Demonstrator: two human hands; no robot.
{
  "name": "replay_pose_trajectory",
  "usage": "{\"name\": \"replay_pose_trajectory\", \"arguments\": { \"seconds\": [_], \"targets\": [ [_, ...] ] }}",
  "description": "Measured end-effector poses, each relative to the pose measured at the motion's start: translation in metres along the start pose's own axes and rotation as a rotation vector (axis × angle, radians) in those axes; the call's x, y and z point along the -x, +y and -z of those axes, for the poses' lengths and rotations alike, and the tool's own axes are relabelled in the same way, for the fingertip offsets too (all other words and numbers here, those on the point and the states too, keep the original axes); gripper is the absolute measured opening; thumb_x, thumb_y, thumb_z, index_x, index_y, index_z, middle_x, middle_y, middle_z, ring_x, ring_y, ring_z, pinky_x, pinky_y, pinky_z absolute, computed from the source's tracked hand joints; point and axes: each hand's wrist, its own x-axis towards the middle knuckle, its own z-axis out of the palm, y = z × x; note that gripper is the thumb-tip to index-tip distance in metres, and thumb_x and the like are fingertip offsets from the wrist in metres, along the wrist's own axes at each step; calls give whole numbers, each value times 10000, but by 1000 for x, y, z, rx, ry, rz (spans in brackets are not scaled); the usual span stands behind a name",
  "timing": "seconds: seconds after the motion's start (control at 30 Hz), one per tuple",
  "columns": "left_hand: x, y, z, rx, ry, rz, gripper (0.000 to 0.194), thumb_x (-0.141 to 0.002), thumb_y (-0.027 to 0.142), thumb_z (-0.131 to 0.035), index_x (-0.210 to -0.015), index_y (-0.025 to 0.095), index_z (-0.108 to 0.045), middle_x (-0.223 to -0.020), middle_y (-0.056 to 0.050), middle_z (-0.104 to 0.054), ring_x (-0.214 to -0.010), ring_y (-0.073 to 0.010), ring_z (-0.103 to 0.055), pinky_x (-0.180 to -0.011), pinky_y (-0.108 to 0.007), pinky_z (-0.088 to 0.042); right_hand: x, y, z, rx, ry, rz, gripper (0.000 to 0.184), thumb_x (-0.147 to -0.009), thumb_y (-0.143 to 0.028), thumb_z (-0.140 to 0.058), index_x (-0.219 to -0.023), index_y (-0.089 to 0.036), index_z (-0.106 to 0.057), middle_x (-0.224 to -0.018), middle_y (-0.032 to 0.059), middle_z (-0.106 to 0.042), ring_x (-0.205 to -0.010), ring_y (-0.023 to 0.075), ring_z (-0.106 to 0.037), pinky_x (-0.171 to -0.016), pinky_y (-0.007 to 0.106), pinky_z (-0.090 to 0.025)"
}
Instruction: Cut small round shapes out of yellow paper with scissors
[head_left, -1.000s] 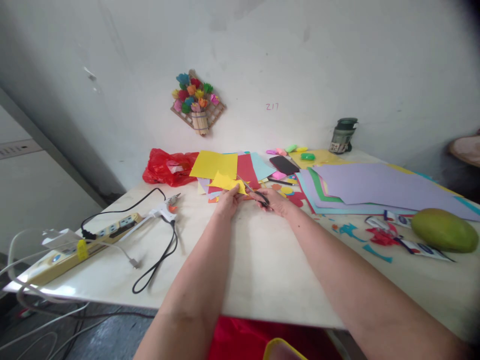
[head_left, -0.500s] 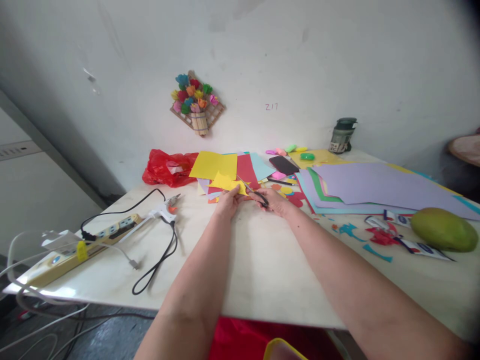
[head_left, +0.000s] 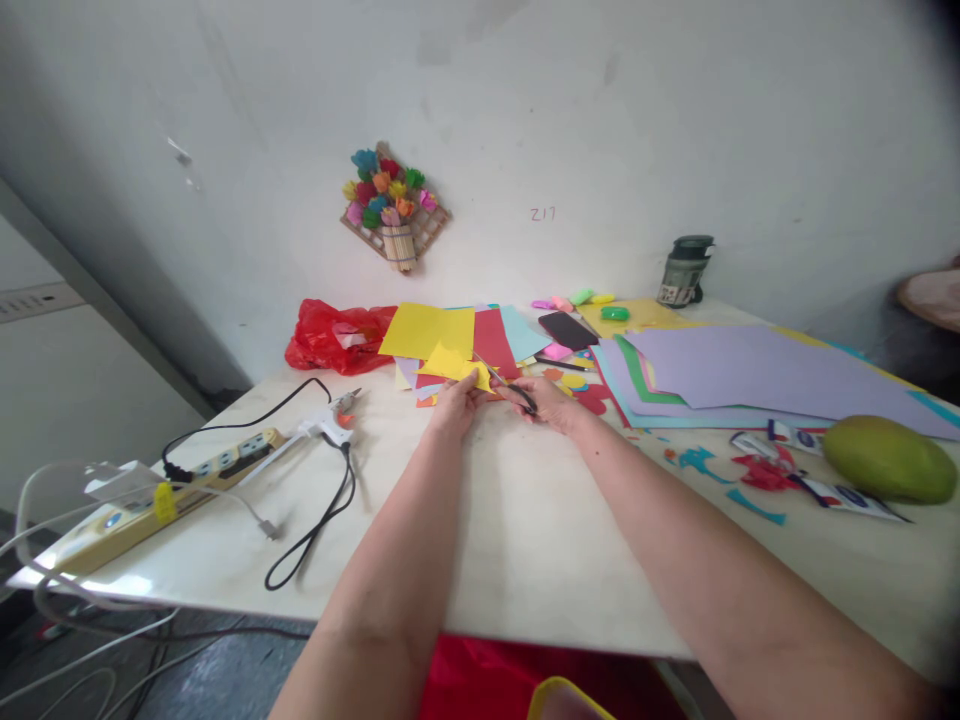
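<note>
My left hand (head_left: 460, 402) pinches a cut piece of yellow paper (head_left: 448, 361) with ragged edges. Closed around the dark handles of a pair of scissors (head_left: 523, 398) is my right hand (head_left: 549, 403). The blades point up and left, against the right edge of the yellow piece; how far they are apart is too small to tell. Just behind my hands lie a square yellow sheet (head_left: 431, 330), a red sheet (head_left: 493, 338) and a light blue sheet (head_left: 523, 332). Small cut scraps in red and orange (head_left: 592, 398) lie beside my right hand.
At left are a glue gun (head_left: 334, 425) and a power strip (head_left: 225, 462) with trailing cables. A red plastic bag (head_left: 337, 335) sits at the back. To the right are stacked coloured sheets (head_left: 720, 365), a phone (head_left: 568, 330), a green bottle (head_left: 685, 272) and a mango (head_left: 889, 460).
Almost nothing differs. Both hands stay in the same place, with the yellow paper and the scissors shifting only very slightly.
</note>
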Motion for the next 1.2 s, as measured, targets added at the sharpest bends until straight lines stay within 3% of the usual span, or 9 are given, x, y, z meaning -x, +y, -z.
{"name": "replay_pose_trajectory", "arguments": {
  "seconds": [0.43,0.77,1.2],
  "targets": [
    [-3,0,0,51,94,-10,178,-742,160,-772,-827,144,-617,-687,-8,-666,-549,-101,-616,-551,-220,-515,4,-7,-2,3,2,-45,359,-664,-444,-792,-680,-165,-566,-459,-64,-466,-356,47,-349,-335,195,-228],
    [0,1,-1,45,19,-12,180,-741,155,-764,-862,127,-634,-809,-60,-712,-689,-166,-699,-637,-260,-551,3,-4,2,-22,-35,-42,382,-679,-460,-786,-685,-167,-541,-484,-52,-521,-344,40,-398,-321,178,-228],
    [1,0,-2,39,-23,-13,216,-706,172,-795,-833,145,-622,-795,-41,-703,-705,-159,-697,-677,-262,-554,3,-4,3,-14,-38,-27,367,-693,-452,-765,-677,-162,-540,-483,-51,-520,-331,31,-385,-311,172,-195]
  ]
}}
